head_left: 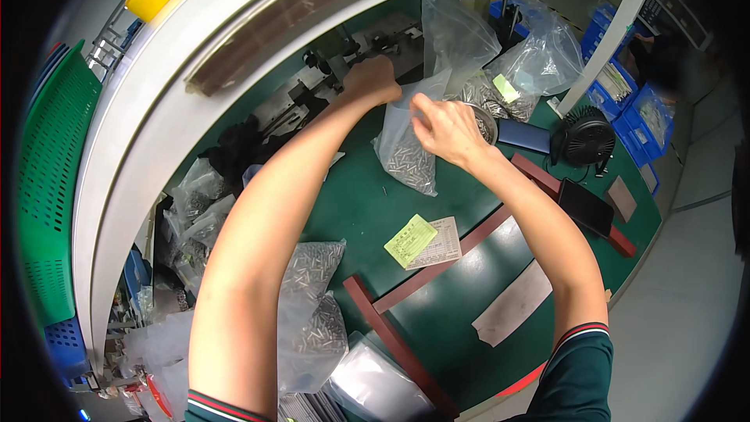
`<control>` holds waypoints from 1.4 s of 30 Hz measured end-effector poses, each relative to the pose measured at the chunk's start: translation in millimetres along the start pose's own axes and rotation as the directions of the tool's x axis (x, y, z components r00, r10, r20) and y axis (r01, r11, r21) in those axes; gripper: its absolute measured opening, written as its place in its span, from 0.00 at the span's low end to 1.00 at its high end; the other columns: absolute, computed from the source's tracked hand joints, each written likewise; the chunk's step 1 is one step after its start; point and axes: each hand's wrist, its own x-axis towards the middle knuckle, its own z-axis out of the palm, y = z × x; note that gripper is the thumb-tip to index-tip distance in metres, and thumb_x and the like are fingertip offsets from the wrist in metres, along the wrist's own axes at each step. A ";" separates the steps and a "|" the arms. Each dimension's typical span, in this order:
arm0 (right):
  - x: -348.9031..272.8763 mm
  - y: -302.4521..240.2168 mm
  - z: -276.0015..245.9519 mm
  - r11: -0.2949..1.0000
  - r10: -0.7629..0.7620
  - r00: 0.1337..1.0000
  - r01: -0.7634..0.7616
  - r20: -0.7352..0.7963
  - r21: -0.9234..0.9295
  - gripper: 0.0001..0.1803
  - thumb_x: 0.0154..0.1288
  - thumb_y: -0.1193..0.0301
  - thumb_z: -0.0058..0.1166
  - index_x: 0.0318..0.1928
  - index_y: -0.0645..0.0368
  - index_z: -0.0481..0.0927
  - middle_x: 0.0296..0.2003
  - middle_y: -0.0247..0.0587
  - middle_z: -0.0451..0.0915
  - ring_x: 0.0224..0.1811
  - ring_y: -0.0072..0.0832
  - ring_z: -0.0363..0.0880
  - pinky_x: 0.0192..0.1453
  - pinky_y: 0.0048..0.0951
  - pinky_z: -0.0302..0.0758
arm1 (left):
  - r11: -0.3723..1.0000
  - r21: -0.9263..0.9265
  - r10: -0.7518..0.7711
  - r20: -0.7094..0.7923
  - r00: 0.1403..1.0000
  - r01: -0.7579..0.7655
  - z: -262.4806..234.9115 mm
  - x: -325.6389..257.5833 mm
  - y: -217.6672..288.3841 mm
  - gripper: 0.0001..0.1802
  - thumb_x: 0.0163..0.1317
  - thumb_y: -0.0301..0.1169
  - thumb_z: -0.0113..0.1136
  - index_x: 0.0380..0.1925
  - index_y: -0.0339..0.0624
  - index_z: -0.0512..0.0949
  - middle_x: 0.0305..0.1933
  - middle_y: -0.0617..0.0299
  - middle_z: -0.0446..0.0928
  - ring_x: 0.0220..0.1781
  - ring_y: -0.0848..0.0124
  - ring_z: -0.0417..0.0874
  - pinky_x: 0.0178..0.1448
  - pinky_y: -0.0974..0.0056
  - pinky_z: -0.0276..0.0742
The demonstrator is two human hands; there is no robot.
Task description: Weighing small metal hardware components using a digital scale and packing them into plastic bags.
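A clear plastic bag [408, 162] of small metal pins stands on the green table, its lower part full and its upper part drawn up between my hands. My left hand [373, 80] is closed at the bag's upper left edge, its fingertips mostly turned out of sight. On the other side, my right hand [451, 131] pinches the bag's top edge between thumb and fingers. Behind my right hand shows a round metal bowl [486, 121], partly covered by it. One loose pin [384, 191] lies on the table left of the bag.
Larger bags of metal parts [539, 55] stand at the back right, by a blue box [523, 136] and black fan [584, 137]. Green and white slips [412, 241] lie near a reddish-brown frame [398, 344]. More filled bags [312, 328] sit front left; a white shelf edge [156, 101] curves above.
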 end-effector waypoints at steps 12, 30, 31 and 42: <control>19.2 31.7 -12.9 0.975 0.213 0.968 -0.219 0.135 0.031 0.24 0.47 0.72 0.56 0.49 0.53 0.69 0.24 0.44 0.78 0.33 0.46 0.77 0.41 0.41 0.72 | 0.996 0.089 0.039 -0.166 0.985 -0.024 22.1 21.3 10.5 0.12 0.44 0.30 0.56 0.31 0.38 0.79 0.27 0.56 0.80 0.33 0.66 0.83 0.40 0.61 0.79; -27.2 -31.8 27.4 0.992 -0.014 1.000 0.011 0.022 0.123 0.06 0.45 0.72 0.50 0.21 0.62 0.76 0.18 0.51 0.75 0.24 0.47 0.76 0.31 0.41 0.74 | 0.993 -0.113 0.038 0.128 0.991 -0.023 18.3 0.1 -14.8 0.17 0.51 0.42 0.54 0.23 0.38 0.80 0.27 0.50 0.79 0.30 0.61 0.82 0.36 0.62 0.76; -31.4 -35.6 28.0 0.993 -0.012 1.000 0.009 0.019 0.118 0.06 0.45 0.72 0.50 0.21 0.62 0.76 0.18 0.51 0.75 0.24 0.47 0.76 0.31 0.41 0.74 | 0.993 -0.113 0.043 0.125 0.991 -0.029 23.8 1.8 -23.3 0.17 0.51 0.42 0.54 0.23 0.38 0.80 0.27 0.50 0.79 0.30 0.61 0.82 0.36 0.62 0.76; 1.0 -54.6 67.7 0.602 0.644 0.721 -0.270 -0.256 0.752 0.12 0.37 0.75 0.48 0.12 0.61 0.58 0.11 0.44 0.52 0.13 0.27 0.49 0.17 0.31 0.54 | 0.053 -0.976 -0.154 0.202 0.967 0.212 66.2 -64.2 -96.5 0.18 0.64 0.42 0.45 0.26 0.39 0.74 0.24 0.64 0.72 0.23 0.75 0.71 0.26 0.68 0.65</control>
